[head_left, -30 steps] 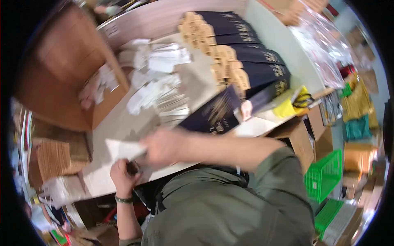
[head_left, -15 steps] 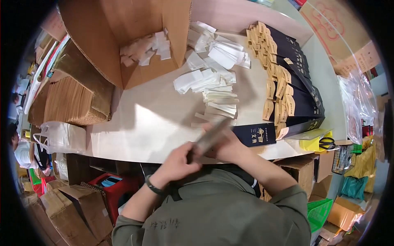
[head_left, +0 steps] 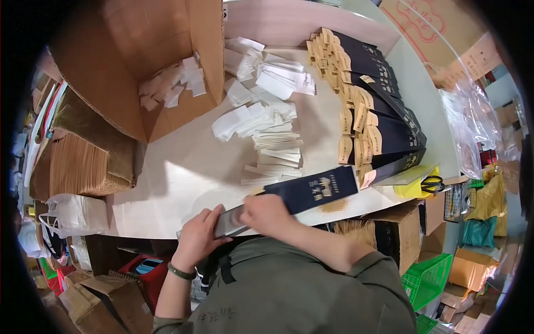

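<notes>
A long navy sleeve (head_left: 308,191) with pale printing lies slantwise near the table's front edge. At its left end, and in line with it, is a long flat grey case (head_left: 227,223) with a glossy face. My left hand (head_left: 196,238) grips the outer left part of the case, thumb on the near side. Closed over the sleeve's left end, my right hand (head_left: 267,214) hides the place where case and sleeve meet, so I cannot tell whether one is inside the other. White paper strips (head_left: 276,139) lie in a stack just beyond the hands.
Piled navy sleeves with tan ends (head_left: 384,119) fill the table's right side. An open cardboard box (head_left: 183,119) holding white slips stands at back left, beside stacked brown card (head_left: 78,167). Black-handled scissors (head_left: 432,183) sit in a yellow holder at right. Brown crumbs lie near the sleeve.
Both hands have moved left and down with the grey case, now lined up with the navy sleeve. The sleeve's left end is now under my right hand. The view has shifted slightly.
</notes>
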`<state>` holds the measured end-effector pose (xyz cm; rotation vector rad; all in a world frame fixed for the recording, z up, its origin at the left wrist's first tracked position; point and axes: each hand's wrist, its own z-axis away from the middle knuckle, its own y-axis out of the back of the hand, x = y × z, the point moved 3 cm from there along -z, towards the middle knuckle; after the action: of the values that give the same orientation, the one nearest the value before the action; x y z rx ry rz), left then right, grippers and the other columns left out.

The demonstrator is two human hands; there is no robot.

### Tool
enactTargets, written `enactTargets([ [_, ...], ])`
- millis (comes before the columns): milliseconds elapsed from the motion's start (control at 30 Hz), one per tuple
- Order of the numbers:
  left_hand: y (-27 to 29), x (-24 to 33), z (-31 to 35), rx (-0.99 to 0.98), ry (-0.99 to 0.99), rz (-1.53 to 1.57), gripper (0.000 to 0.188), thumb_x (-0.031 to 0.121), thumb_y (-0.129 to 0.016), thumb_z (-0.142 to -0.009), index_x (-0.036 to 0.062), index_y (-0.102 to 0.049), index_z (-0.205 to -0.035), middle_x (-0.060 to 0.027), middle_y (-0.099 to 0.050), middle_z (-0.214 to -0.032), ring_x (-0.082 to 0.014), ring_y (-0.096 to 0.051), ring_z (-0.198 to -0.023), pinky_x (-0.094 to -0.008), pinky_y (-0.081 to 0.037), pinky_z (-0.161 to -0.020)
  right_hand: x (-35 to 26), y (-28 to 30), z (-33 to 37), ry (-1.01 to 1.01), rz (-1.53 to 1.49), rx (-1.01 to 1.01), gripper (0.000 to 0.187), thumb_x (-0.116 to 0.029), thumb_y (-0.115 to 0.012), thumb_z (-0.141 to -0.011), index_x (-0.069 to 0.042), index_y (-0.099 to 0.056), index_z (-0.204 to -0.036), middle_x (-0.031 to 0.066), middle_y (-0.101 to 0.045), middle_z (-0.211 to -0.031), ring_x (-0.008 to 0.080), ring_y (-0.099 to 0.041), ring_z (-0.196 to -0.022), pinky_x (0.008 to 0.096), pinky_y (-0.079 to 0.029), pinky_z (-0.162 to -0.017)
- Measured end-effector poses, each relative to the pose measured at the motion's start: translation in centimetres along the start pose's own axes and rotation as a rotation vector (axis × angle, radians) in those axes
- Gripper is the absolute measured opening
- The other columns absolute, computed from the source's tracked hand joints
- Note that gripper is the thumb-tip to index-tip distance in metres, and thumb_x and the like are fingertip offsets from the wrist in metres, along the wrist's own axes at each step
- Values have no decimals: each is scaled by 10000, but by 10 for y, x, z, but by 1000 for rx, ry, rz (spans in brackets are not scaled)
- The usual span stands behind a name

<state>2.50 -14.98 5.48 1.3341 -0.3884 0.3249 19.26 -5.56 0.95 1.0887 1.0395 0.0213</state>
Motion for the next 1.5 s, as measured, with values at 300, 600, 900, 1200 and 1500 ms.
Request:
enactTargets([
  [300, 34, -67, -30, 483, 118, 213, 531, 130, -732, -782, 40, -551, -1273, -181, -541, -1264, -386, -536, -1169, -422, -448, -984, 133, 199, 43, -478, 668, 1094, 480, -373, -569, -929, -125, -532, -1339, 227, -444, -1386, 429, -404, -1274, 548, -321, -1052],
  [600, 86, -111, -164, 526, 35, -7, 446, 155, -684, -808, 51, -576, -1228, -174, -563, -1263, -372, -526, -1180, -436, -443, -990, 242, 235, -46, -932, 688, 861, 556, -584, -413, -961, -269, -484, -1414, 190, -270, -1536, 485, -202, -1390, 740, -203, -1030],
  [900, 84, -186, -268, 520, 75, -484, 445, 324, -549, -931, 85, -549, -1306, -153, -548, -1326, -394, -472, -1233, -500, -425, -1023, 141, 296, -95, -796, 791, 620, 560, -516, -500, -925, -69, -615, -1241, 177, -593, -1240, 322, -569, -1161, 473, -440, -963],
  [1200, 54, -110, -224, 431, 298, -601, 358, 145, -553, -878, 116, -549, -1235, -51, -579, -1153, -270, -603, -960, -378, -555, -758, 46, 99, -250, 21, 465, 94, 294, -282, -654, -803, -24, -704, -934, 208, -669, -974, 335, -644, -984, 450, -501, -865],
  [1500, 50, -108, -162, 564, 83, -184, 396, 63, -617, -732, 136, -650, -1120, -93, -636, -1118, -309, -615, -938, -413, -521, -814, 47, 118, -221, -59, 471, 240, 201, -154, -655, -744, -39, -668, -909, 164, -658, -961, 355, -648, -872, 450, -520, -735],
])
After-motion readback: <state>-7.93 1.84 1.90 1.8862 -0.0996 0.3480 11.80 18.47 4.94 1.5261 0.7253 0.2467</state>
